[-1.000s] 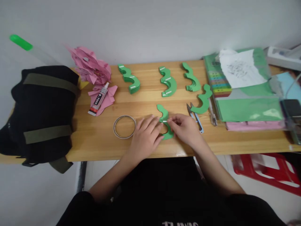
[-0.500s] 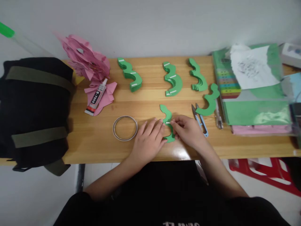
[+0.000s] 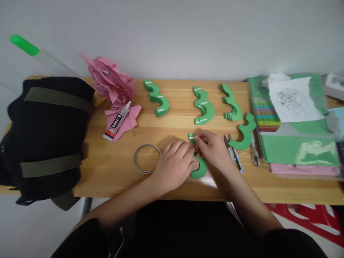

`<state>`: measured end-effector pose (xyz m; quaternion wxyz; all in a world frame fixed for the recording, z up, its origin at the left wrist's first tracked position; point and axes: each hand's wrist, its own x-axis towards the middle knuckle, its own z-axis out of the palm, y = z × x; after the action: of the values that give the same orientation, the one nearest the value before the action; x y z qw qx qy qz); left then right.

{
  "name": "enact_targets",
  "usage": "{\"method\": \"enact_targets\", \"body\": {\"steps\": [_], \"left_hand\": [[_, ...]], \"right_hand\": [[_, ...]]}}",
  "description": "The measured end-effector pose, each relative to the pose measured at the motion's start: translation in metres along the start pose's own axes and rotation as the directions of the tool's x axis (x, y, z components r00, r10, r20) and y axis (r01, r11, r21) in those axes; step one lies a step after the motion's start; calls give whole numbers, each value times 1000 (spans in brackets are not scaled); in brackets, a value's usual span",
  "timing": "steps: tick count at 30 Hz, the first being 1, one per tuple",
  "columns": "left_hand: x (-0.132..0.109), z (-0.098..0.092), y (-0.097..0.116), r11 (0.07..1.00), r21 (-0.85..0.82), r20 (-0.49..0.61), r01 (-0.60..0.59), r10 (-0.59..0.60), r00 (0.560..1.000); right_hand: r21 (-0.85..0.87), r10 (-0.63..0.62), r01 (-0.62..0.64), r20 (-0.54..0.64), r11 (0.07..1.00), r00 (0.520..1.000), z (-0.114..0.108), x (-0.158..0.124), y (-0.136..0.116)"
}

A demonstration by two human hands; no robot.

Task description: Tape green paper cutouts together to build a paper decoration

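Note:
A wavy green paper piece (image 3: 200,171) lies on the table in front of me, partly hidden by both hands. My left hand (image 3: 174,163) rests over its left side, fingers bent and closed against the paper. A short white strip (image 3: 191,137) crosses the upper tip of the piece. Pinched together, the thumb and forefinger of my right hand (image 3: 211,146) are at the strip's right end. Just left of my left hand lies a ring-shaped roll of tape (image 3: 135,159). Blue-handled thread snips (image 3: 237,161) lie right of my right hand, beside another green piece (image 3: 245,138).
Behind my hands stand stacked green pieces, two stacks (image 3: 162,102) (image 3: 208,111) with white strips and one plain (image 3: 233,107). A glue tube (image 3: 118,123) lies on pink paper (image 3: 131,116) at left, near a black bag (image 3: 57,136). Green packs (image 3: 298,143) and a pen (image 3: 254,154) are right.
The view has shifted, so the table appears lower. My right hand has moved up the green piece, and a white strip now shows at its tip. My left fingers have gone from flat to bent.

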<state>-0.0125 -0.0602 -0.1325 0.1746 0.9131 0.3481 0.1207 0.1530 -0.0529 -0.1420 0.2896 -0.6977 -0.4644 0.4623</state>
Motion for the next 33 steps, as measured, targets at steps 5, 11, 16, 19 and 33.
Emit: {"method": "enact_targets", "body": {"steps": [5,11,16,19,33], "left_hand": [[12,-4,-17,997,62,28,-41,39,999],[19,-6,-30,993,55,77,-108,103,992],[17,-5,-35,988,85,89,-129,122,989],[16,-3,-37,984,107,92,-143,134,987],[16,3,-24,917,355,47,-182,177,983]], "right_hand": [[-38,14,-13,8,999,1000,1,-1,6],[-165,-4,-1,-33,986,999,2,0,3],[-200,14,-20,-32,980,999,2,0,-1],[-212,18,-25,-32,977,999,2,0,-2],[-413,-20,-31,-117,910,993,6,1,-10]]}}
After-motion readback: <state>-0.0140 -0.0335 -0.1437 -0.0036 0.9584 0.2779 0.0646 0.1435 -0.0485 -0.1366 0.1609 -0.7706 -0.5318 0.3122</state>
